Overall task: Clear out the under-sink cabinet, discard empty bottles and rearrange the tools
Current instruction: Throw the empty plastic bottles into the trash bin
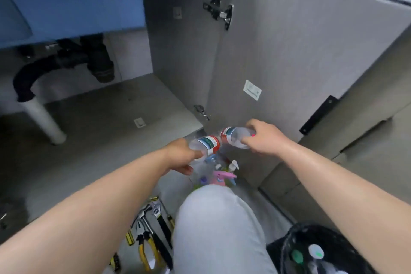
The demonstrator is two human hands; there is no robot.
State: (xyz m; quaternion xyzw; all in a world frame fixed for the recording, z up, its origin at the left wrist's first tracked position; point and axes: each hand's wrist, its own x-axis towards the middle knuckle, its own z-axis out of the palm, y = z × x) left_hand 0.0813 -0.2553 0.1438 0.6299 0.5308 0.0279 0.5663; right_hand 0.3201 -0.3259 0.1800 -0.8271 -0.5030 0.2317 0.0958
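My left hand [181, 155] grips a clear plastic bottle with a red-and-white label [206, 144], held on its side. My right hand [262, 137] grips a second clear bottle of the same kind [233, 135] just to the right, the two bottles nearly touching. Both hang above a cluster of bottles on the floor: a pink spray bottle [222, 177] and a white pump bottle [233, 165]. Hand tools with yellow and black handles [149, 229] lie on the floor by my knee [218, 224]. The cabinet floor [100, 122] looks bare.
A black drain pipe [66, 62] and white pipe [44, 118] stand at the cabinet's left. The open cabinet door [289, 62] is at the right. A black mesh bin [320, 251] holding bottles sits at the lower right.
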